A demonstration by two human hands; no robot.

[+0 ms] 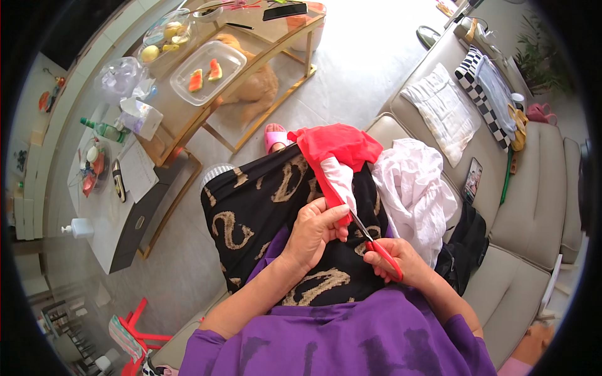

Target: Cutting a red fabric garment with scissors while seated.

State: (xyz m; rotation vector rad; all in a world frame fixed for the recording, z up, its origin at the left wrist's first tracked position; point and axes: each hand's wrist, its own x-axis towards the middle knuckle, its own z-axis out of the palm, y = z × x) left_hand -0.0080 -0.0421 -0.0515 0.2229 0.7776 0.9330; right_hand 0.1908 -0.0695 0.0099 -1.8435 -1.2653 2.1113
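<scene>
My left hand point(312, 230) pinches the edge of a red cloth point(336, 145) with a white part point(337, 176) next to it. The rest of the red cloth drapes over my knee. In my right hand point(400, 261) is a pair of scissors with red handles point(389, 261). Its blades point(361, 225) point up and left, with the tips at the cloth beside my left fingers; how far they are parted is hard to tell. A crumpled white cloth point(414, 192) lies by my right thigh, on the sofa side.
I sit on a beige leather sofa point(522, 188) holding a phone point(472, 181), a black bag point(465, 246) and a white pad point(444, 113). At the left, a glass-topped table point(277, 40) bears a plastic tray point(207, 91) with watermelon pieces. A dog point(256, 84) lies beneath it.
</scene>
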